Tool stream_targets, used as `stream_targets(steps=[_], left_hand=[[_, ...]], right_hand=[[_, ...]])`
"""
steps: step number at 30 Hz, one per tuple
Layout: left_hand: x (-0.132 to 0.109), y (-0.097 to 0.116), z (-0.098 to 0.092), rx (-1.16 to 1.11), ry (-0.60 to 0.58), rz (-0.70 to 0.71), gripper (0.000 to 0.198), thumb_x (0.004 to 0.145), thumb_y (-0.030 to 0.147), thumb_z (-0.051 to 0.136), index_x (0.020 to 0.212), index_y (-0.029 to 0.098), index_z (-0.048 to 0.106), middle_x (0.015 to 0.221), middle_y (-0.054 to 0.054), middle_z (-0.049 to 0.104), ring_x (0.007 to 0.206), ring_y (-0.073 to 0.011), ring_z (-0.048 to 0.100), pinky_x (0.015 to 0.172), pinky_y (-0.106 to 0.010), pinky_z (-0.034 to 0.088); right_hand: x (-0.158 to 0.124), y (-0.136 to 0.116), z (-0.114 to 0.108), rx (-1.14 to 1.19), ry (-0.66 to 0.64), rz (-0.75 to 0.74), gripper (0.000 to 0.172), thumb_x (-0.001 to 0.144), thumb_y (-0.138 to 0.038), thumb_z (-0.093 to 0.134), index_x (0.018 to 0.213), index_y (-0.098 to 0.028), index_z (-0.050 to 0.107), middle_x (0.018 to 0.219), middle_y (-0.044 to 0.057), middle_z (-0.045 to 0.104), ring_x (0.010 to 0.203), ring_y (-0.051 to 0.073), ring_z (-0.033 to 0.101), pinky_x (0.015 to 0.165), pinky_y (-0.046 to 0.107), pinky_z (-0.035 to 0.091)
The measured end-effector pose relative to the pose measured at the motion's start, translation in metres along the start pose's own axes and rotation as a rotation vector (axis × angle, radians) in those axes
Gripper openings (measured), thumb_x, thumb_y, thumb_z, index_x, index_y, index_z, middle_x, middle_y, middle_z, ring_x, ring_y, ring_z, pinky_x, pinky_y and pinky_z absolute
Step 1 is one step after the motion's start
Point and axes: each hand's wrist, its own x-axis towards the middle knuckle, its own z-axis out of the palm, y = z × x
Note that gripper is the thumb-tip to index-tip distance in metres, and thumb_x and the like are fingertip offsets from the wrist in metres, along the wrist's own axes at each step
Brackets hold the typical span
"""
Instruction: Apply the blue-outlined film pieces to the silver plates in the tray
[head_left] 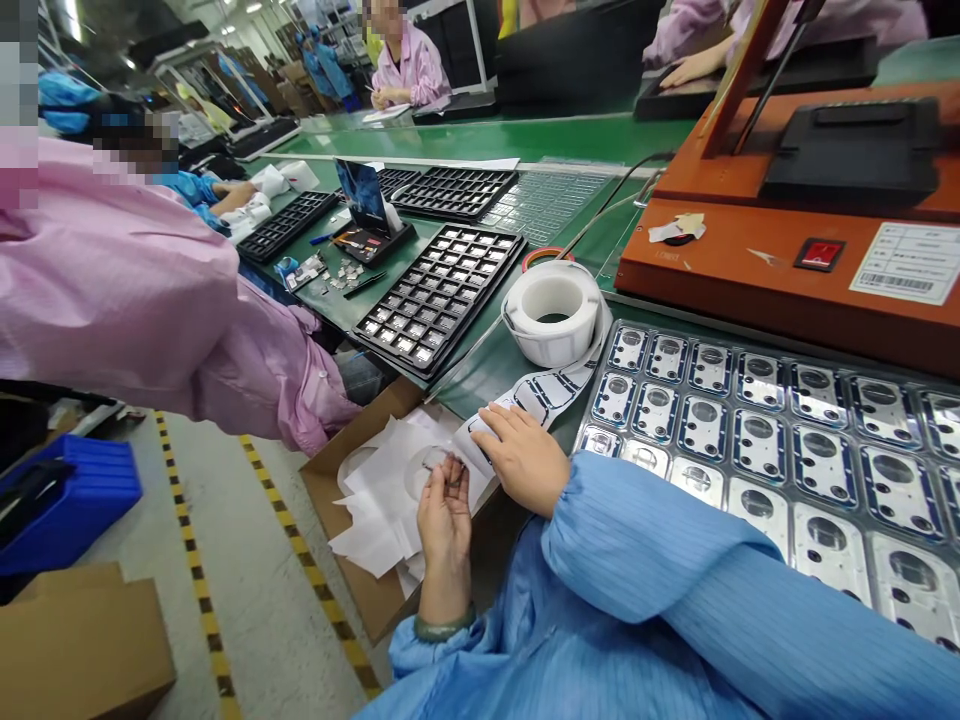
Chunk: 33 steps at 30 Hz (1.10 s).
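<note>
Right hand (523, 458): my fingers lie loosely spread on the sticker strip (553, 392)
Left hand (445, 510): fingertips together, on what I cannot tell
Strip: likely mid-peel; next calls for steadiness

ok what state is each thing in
white roll: partly unwound
strip: partly under the right hand
cardboard box: open, white paper inside
left hand: fingers curled, over the box
near black tray: slots holding small parts
metal plates: seated in rows
red switch: on or off unclear
</note>
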Motion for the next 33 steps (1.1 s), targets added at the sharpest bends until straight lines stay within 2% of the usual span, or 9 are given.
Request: stream_targets(steps=[3, 7, 10, 13, 17, 20, 27, 30, 33], left_hand=[[0.003, 0.015, -0.007, -0.051, 0.044, 0.094, 0.015, 0.084, 0.027, 0.060, 0.072, 0.019, 0.059, 0.075, 0.002, 0.068, 0.075, -0.0080, 0.065, 0.085, -0.026, 0.049], [-0.010, 0.034, 0.006, -0.099, -0.032, 0.143, 0.019, 0.080, 0.041, 0.065, 0.079, 0.023, 0.061, 0.083, 0.003, 0.067, 0.081, -0.0087, 0.063, 0.087, -0.027, 0.048], [-0.029, 0.040, 0.025, -0.077, -0.199, 0.087, 0.048, 0.063, 0.062, 0.072, 0.093, 0.025, 0.064, 0.095, -0.003, 0.067, 0.085, -0.0152, 0.063, 0.085, -0.034, 0.051], [-0.045, 0.037, 0.042, 0.007, -0.468, 0.042, 0.073, 0.046, 0.078, 0.068, 0.101, 0.030, 0.063, 0.100, -0.006, 0.065, 0.089, -0.0222, 0.063, 0.083, -0.039, 0.052], [-0.056, 0.026, 0.063, 0.023, -0.849, -0.056, 0.087, 0.029, 0.074, 0.076, 0.103, 0.029, 0.064, 0.105, -0.011, 0.065, 0.100, -0.0331, 0.061, 0.084, -0.048, 0.051], [-0.064, 0.022, 0.081, 0.088, -1.084, -0.211, 0.089, 0.023, 0.066, 0.082, 0.100, 0.023, 0.067, 0.110, -0.016, 0.064, 0.103, -0.0382, 0.061, 0.085, -0.052, 0.050], [-0.078, 0.021, 0.110, 0.189, -1.466, -0.357, 0.086, 0.043, 0.059, 0.083, 0.118, 0.022, 0.061, 0.124, -0.013, 0.059, 0.112, -0.0332, 0.057, 0.100, -0.048, 0.041], [-0.074, 0.018, 0.112, 0.224, -1.571, -0.343, 0.084, 0.048, 0.055, 0.084, 0.122, 0.024, 0.058, 0.127, -0.012, 0.058, 0.117, -0.0322, 0.054, 0.105, -0.047, 0.037], [-0.069, 0.019, 0.110, 0.272, -1.482, -0.254, 0.078, 0.053, 0.051, 0.083, 0.122, 0.024, 0.059, 0.126, -0.012, 0.059, 0.118, -0.0314, 0.054, 0.105, -0.045, 0.039]], right_hand=[[0.001, -0.002, 0.000, 0.009, 0.042, 0.004, 0.025, 0.086, -0.005, 0.050, 0.106, -0.010, 0.063, 0.141, 0.021, 0.044, 0.130, 0.028, 0.042, 0.106, 0.045, 0.035], [-0.001, -0.008, -0.010, 0.039, 0.139, -0.044, 0.022, 0.089, -0.008, 0.045, 0.101, -0.011, 0.064, 0.141, 0.018, 0.045, 0.133, 0.026, 0.038, 0.109, 0.044, 0.031], [-0.012, -0.012, -0.028, 0.159, 0.292, -0.044, 0.022, 0.093, -0.016, 0.044, 0.102, -0.013, 0.063, 0.132, 0.018, 0.055, 0.121, 0.025, 0.051, 0.102, 0.044, 0.040], [-0.034, -0.012, -0.054, 0.389, 0.354, 0.055, 0.021, 0.095, -0.022, 0.043, 0.102, -0.015, 0.062, 0.112, 0.014, 0.064, 0.103, 0.021, 0.060, 0.089, 0.036, 0.048], [-0.065, -0.009, -0.088, 0.829, 0.196, 0.349, 0.020, 0.092, -0.028, 0.048, 0.084, -0.018, 0.063, 0.072, 0.002, 0.065, 0.065, 0.014, 0.061, 0.062, 0.025, 0.050], [-0.080, -0.006, -0.104, 1.069, 0.029, 0.491, 0.019, 0.088, -0.031, 0.054, 0.078, -0.018, 0.062, 0.060, -0.001, 0.061, 0.053, 0.011, 0.055, 0.051, 0.022, 0.045], [-0.095, 0.001, -0.114, 1.127, -0.142, 0.361, 0.013, 0.080, -0.027, 0.066, 0.076, -0.015, 0.068, 0.071, 0.000, 0.063, 0.065, 0.010, 0.054, 0.059, 0.020, 0.043], [-0.103, 0.002, -0.112, 1.131, -0.169, 0.365, 0.013, 0.081, -0.027, 0.065, 0.076, -0.015, 0.067, 0.067, -0.001, 0.061, 0.060, 0.010, 0.051, 0.057, 0.021, 0.041], [-0.115, 0.004, -0.111, 1.157, -0.120, 0.458, 0.016, 0.081, -0.029, 0.064, 0.074, -0.015, 0.065, 0.064, -0.002, 0.057, 0.056, 0.009, 0.046, 0.052, 0.021, 0.037]])
